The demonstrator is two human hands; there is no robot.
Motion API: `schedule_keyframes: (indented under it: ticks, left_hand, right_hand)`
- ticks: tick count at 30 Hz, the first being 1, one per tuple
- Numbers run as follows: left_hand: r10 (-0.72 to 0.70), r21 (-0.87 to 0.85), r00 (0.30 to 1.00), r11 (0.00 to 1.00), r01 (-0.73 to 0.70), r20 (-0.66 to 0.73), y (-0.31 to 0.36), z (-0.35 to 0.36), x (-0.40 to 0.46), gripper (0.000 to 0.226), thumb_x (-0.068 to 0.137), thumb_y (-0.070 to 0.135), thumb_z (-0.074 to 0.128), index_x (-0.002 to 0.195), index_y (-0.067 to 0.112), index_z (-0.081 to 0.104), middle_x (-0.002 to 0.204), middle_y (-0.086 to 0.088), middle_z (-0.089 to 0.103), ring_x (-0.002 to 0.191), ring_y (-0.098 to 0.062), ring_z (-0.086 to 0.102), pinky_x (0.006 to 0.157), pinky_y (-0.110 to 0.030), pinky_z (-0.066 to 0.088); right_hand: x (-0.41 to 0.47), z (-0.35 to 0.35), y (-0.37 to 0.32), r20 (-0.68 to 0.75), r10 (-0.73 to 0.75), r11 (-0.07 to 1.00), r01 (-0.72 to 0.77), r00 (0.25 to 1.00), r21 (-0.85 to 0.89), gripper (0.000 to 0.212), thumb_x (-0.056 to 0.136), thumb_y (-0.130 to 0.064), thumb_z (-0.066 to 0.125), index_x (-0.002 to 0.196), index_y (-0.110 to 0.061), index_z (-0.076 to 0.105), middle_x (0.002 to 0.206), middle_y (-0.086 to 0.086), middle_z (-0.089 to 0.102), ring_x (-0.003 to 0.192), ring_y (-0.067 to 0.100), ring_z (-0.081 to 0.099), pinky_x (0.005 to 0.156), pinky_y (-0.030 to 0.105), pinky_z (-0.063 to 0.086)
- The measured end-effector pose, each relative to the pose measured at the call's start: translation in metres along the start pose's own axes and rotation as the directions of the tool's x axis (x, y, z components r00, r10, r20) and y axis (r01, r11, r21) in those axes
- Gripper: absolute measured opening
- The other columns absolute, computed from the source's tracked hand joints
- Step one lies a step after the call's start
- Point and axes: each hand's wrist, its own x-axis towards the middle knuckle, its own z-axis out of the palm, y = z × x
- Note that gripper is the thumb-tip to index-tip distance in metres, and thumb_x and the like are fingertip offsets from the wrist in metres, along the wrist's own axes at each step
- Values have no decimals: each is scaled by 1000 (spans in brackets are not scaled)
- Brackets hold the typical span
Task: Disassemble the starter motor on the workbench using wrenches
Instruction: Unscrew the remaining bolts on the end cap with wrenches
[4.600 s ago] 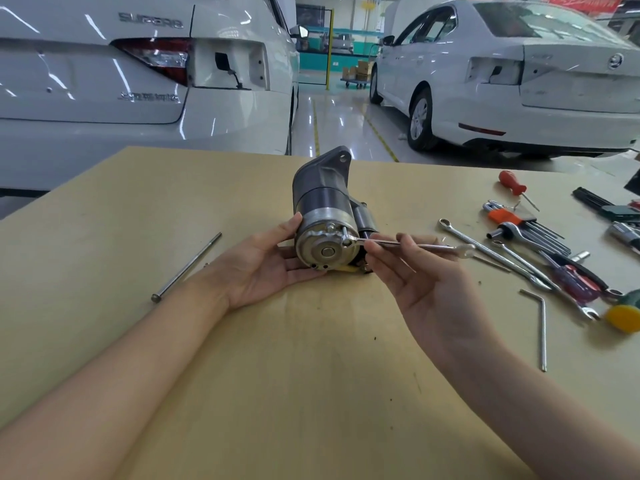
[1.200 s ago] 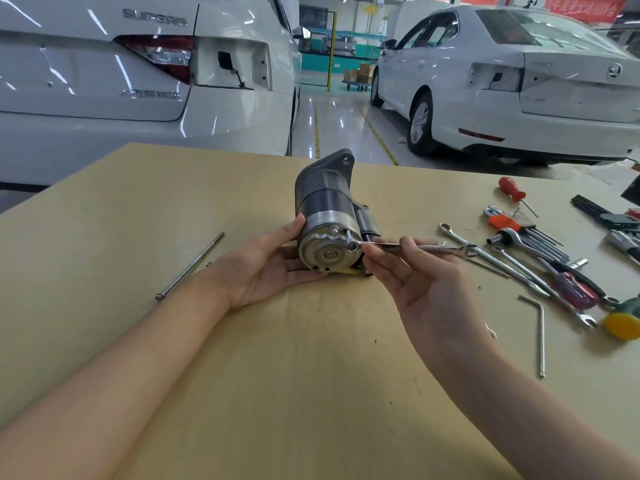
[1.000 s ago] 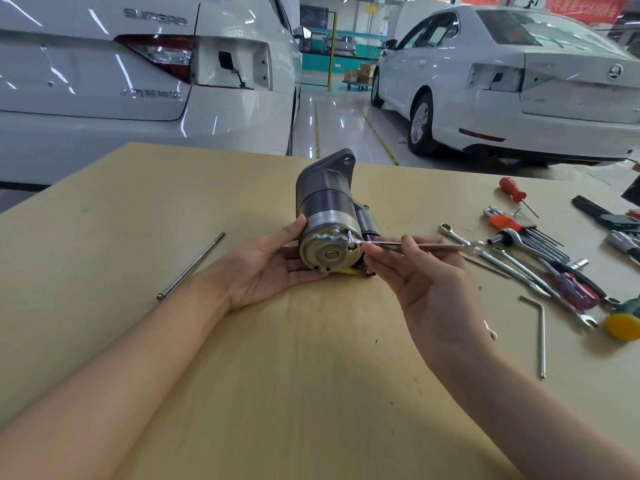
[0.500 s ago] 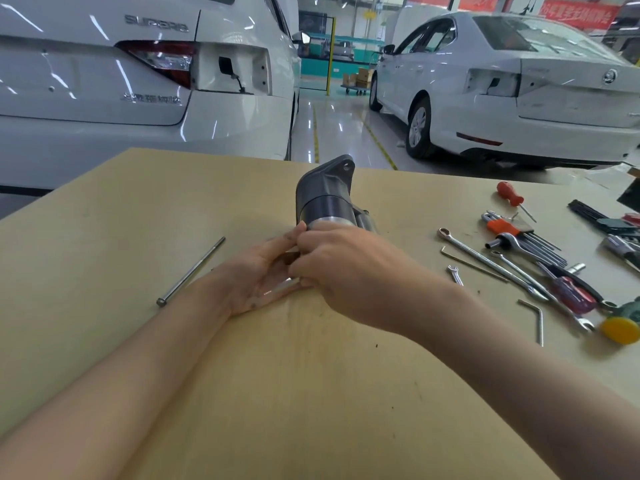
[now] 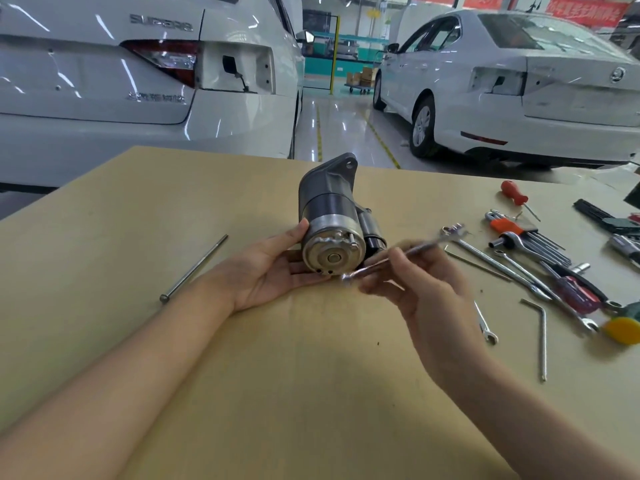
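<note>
I see a garage with white cars behind the workbench (image 5: 311,393), and the starter motor (image 5: 332,233) lies near its middle, end cap toward me. My left hand (image 5: 273,268) lies open against the motor to steady it, while my right hand (image 5: 422,289) has its fingers closed on a small wrench (image 5: 412,252) just beside the cap. There is free room at the front and left, but the spare tools (image 5: 540,258) crowd the right side.

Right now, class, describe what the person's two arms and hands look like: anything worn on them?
Both forearms are bare to the frame edge: no sleeves show. The left hand and right hand wear no gloves, and no rings, watch or bracelet show. The right hand's fingers are motion-blurred.
</note>
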Motion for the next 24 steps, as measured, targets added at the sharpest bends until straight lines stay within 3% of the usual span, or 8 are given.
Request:
schedule_keyframes:
  ticks: [2,5,9,14,19,22,24]
  left_hand:
    - [-12,-4,1000,1000,12,26,0,-1,0,75,49,33,95,110,-1,67,115,-24,66,104,-33,67,87,-47,56]
    - [-18,-6,997,1000,18,72,0,-3,2,91,41,33,98,117,-1,61,116,-24,66,105,-33,67,85,-45,57]
    - [-17,-10,996,1000,18,90,0,-3,2,91,41,35,98,116,-1,62,115,-24,67,105,-32,67,85,-44,57]
    - [-14,-17,997,1000,16,81,1,0,0,95,39,34,98,119,-1,60,115,-24,66,103,-33,68,83,-44,58]
    - [-15,-22,996,1000,17,87,1,-1,0,90,39,33,98,114,0,63,112,-23,68,101,-32,68,81,-43,58]
    - [-19,-16,996,1000,20,92,0,-2,1,84,39,33,98,109,0,67,111,-23,68,101,-32,69,81,-43,59]
    - [-25,-3,995,1000,25,95,0,-3,1,82,39,34,98,108,0,68,111,-24,68,101,-32,68,81,-42,58]
  right_hand:
    - [6,-3,-1,-85,108,979,-91,990,183,5,92,0,51,88,1,54,74,17,64,59,23,63,61,32,55]
    - [10,-1,-1,-81,149,944,-117,986,308,10,92,1,50,84,1,56,75,20,66,64,26,67,62,30,56]
    - [9,1,-3,-54,159,924,-130,986,361,37,91,2,49,61,-6,69,77,19,69,74,28,71,66,29,57]
    - [8,2,-3,-56,155,928,-126,986,351,38,91,2,50,60,-6,70,81,20,69,78,29,72,68,30,58]
    - [9,-3,-3,-61,10,971,5,998,239,10,88,0,55,79,-5,55,83,20,69,79,32,71,72,33,57]
    - [13,-6,-12,67,-167,985,169,984,-25,7,84,-5,58,83,-3,52,82,17,71,75,30,72,71,33,57]
    - [22,-5,-23,216,-263,918,313,940,-242,7,89,3,54,87,-3,50,82,18,68,71,25,71,69,32,57]
